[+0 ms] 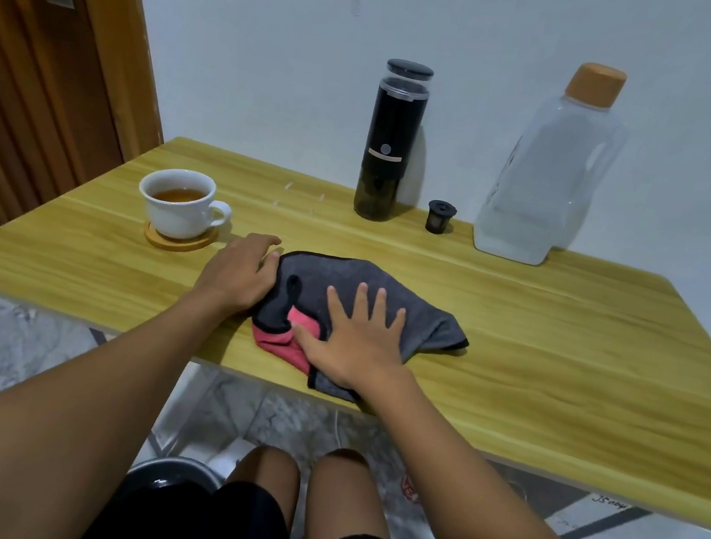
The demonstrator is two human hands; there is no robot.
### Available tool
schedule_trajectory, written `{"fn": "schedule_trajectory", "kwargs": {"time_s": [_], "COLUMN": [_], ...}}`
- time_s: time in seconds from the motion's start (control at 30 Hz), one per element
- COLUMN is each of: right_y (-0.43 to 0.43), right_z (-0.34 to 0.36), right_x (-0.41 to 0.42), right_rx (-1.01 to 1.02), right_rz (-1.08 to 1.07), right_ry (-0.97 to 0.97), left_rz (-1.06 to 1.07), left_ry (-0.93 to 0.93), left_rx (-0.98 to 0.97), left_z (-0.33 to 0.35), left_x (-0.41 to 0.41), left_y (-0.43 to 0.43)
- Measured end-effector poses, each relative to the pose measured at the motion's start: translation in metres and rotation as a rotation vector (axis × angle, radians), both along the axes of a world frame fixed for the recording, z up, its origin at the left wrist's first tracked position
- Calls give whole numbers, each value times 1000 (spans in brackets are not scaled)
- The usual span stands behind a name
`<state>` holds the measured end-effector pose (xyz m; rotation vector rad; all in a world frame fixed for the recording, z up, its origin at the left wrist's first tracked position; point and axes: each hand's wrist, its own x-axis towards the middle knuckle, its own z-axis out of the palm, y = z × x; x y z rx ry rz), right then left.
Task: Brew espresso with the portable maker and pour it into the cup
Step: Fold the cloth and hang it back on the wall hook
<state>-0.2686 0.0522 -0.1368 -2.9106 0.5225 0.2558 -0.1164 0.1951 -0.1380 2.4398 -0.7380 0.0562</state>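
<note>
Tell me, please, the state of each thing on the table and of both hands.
Cup: upright on coaster, holding brown liquid.
Maker: upright, lid on.
Filter: upright, beside maker.
Jug: capped, water low.
Cloth: rumpled, red side partly showing.
Left hand: touching cloth's edge.
Right hand: flat on cloth.

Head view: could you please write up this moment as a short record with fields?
cup: on coaster, holds brown liquid
espresso maker: upright, lid on, untouched
filter basket: right of maker, apart
water jug: capped, little water
cloth: grey and pink, crumpled
left hand: rests at cloth's left edge
right hand: flat on cloth, fingers spread
</note>
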Motion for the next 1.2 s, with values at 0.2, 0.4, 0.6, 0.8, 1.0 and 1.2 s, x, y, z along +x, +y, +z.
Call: {"fn": "schedule_trajectory", "kwargs": {"time_s": [0.2,0.4,0.6,0.8,1.0,1.2], "right_y": [-25,-49,-52,-30,-17,-8], "right_z": [4,9,13,19,13,6], "right_x": [-10,-1,35,74,68,41], "right_rx": [-20,-30,-31,-27,-20,-37], "right_rz": [7,-69,-168,-67,40,148], "right_ry": [9,24,45,73,57,39], "left_rz": [4,-7,-10,-1,17,17], "left_ry": [-1,8,10,16,33,51], "left_rx": [-9,-25,-52,-95,-115,-120], "left_z": [1,2,0,0,0,2], "left_x": [-2,-2,0,-1,-2,0], "left_y": [1,3,2,3,2,2]}}
